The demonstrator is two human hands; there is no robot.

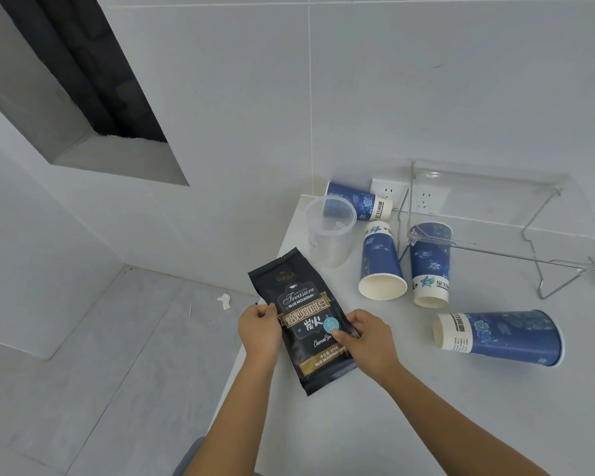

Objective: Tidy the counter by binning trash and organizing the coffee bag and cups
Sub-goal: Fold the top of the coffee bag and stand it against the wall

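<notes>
Black coffee bag (303, 321) reading "Treasure Blue Mountain", left hand (259, 329) and right hand (366, 341) clamped on its edges, blue paper cups' (380, 261) print unreadable, clear rack (509, 231) cut off right

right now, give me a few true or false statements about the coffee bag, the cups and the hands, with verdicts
1. Both hands hold the coffee bag, left hand on its left edge, right hand on its right. True.
2. All four blue paper cups stand upright. False: all four lie on their sides, such as the nearest cup on the counter.
3. The clear plastic container stands upright near the counter's left corner. True.
4. The coffee bag is white. False: it is black with gold lettering.
5. One cup lies partly under the clear shelf rack. True.
</notes>
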